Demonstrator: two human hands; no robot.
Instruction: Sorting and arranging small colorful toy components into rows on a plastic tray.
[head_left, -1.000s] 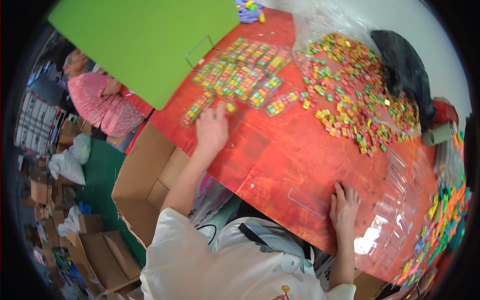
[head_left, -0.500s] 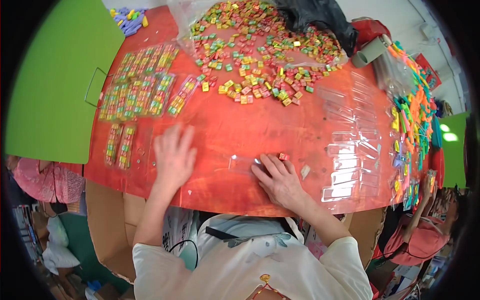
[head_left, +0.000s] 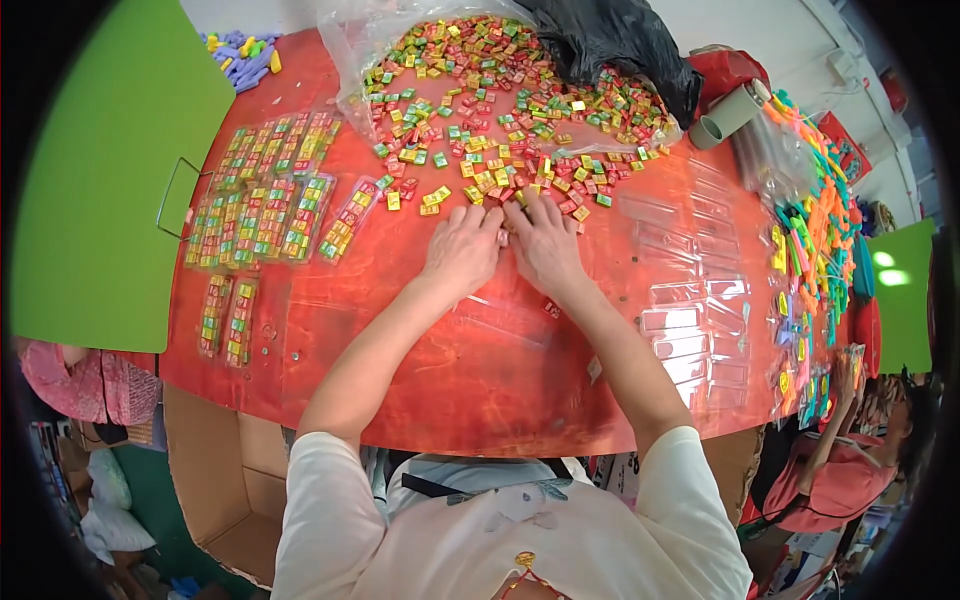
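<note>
My left hand (head_left: pixel 462 248) and my right hand (head_left: pixel 543 243) rest side by side on the red table (head_left: pixel 500 370), fingertips touching the near edge of a heap of small colourful square candies (head_left: pixel 500 110). The fingers curl over a few loose pieces; whether any piece is gripped is hidden. A clear plastic sleeve (head_left: pixel 500 315) lies on the table just below my wrists. Filled strips of candies (head_left: pixel 265 205) lie in rows to the left.
Several empty clear sleeves (head_left: pixel 690 310) lie at the right. A black bag (head_left: pixel 610 40) and clear bag sit behind the heap, with a grey tube (head_left: pixel 730 115). Orange and green packets (head_left: pixel 810 230) line the right edge. Green board (head_left: pixel 100 170) at left; cardboard box (head_left: pixel 215 480) below.
Both hands have moved forward from the table's near edge up to the candy heap and come together. The camera view has shifted and steadied over the table.
</note>
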